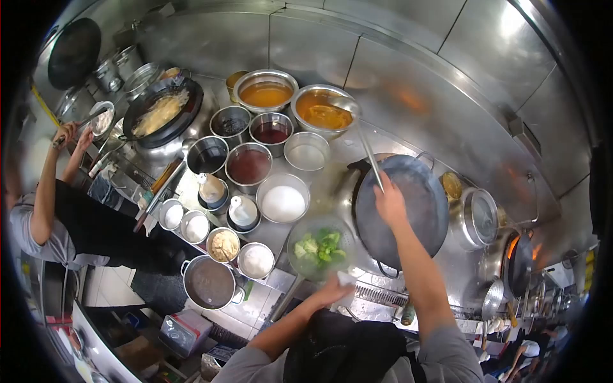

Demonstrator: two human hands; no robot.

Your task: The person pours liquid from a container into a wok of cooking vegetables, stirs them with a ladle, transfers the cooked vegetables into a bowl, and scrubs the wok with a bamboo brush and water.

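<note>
My right hand (389,199) is closed round the handle of a long metal ladle (369,150). The ladle's bowl is at the rim of a steel bowl of amber liquid (319,110). Below that arm sits a large dark wok (401,214), its inside hazy with steam. My left hand (333,292) is closed on a folded white cloth (346,279), just below a perforated strainer (298,233) with green broccoli (322,249) in it. I cannot tell whether the left hand touches the strainer.
Pots of dark, red and clear liquids and white powders crowd the counter's middle, including a white-filled pot (283,203). At left, another person (48,210) works by a wok of frothing food (163,113). Flames show by a wok (522,262) at right.
</note>
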